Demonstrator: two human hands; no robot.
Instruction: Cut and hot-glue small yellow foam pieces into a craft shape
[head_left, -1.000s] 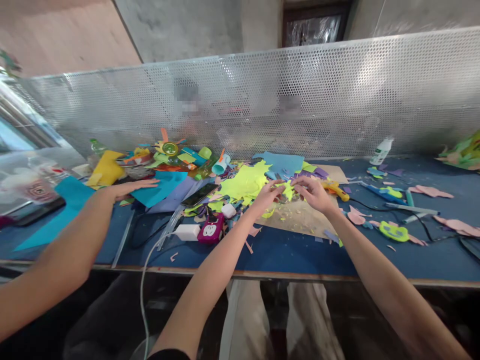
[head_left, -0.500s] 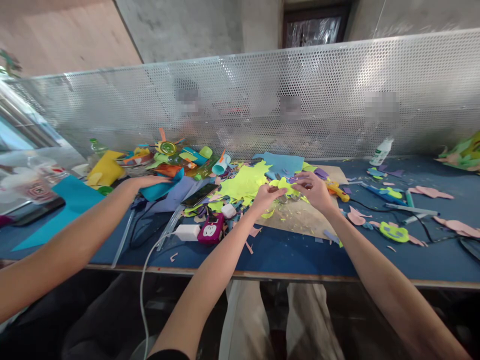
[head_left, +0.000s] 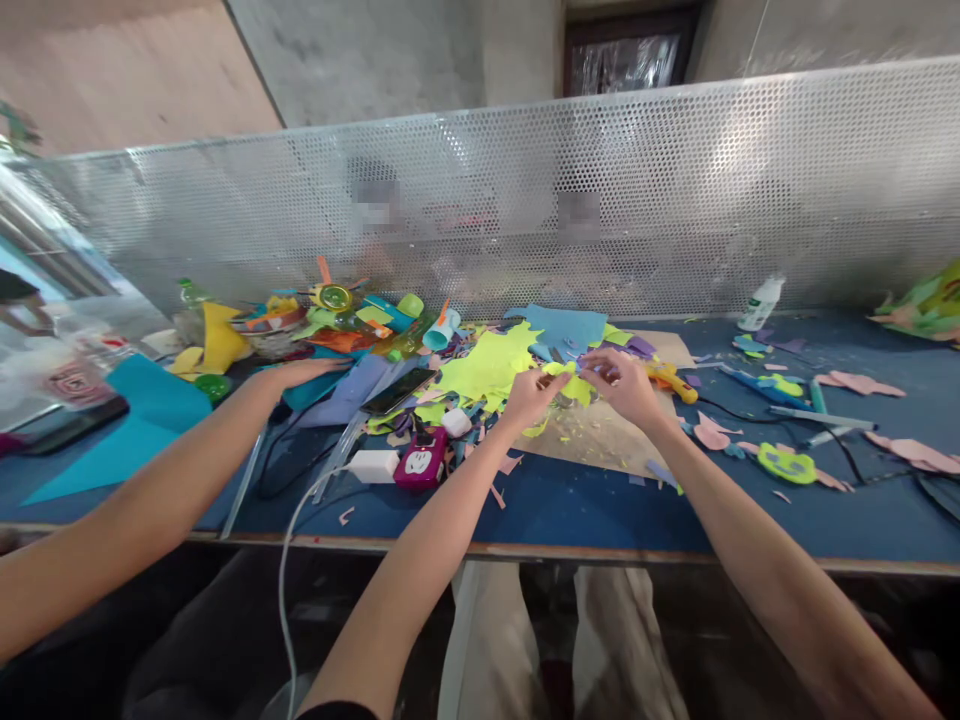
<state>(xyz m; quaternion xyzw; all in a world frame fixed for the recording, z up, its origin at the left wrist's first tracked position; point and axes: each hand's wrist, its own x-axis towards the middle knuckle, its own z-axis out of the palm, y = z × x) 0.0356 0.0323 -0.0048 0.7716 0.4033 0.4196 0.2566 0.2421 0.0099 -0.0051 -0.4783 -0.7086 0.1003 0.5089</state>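
My left hand [head_left: 531, 397] pinches the left edge of a small yellow-green cut piece [head_left: 574, 385], probably foam or paper. Opposite it, my right hand [head_left: 619, 380] has its fingers bent on the right side of the same piece. Both hands hover over a brown board [head_left: 600, 440] strewn with scraps. A large ragged yellow-green sheet [head_left: 487, 365] lies just left of the piece, with a blue sheet [head_left: 574, 328] behind. Beside my right hand rests a yellow glue gun [head_left: 673, 382] with a black cord.
A co-worker's hand [head_left: 304, 372] reaches in from the left over blue sheets. Nearby lie a phone [head_left: 399, 391], a magenta power adapter [head_left: 421, 460] and a white charger [head_left: 375, 466] with a hanging cable. A white bottle [head_left: 762, 303] stands by the perforated metal screen [head_left: 480, 230].
The yellow-green piece has turned slightly between my fingers, and my right hand has shifted a little to the left. The co-worker's hand has moved slightly over the blue sheets.
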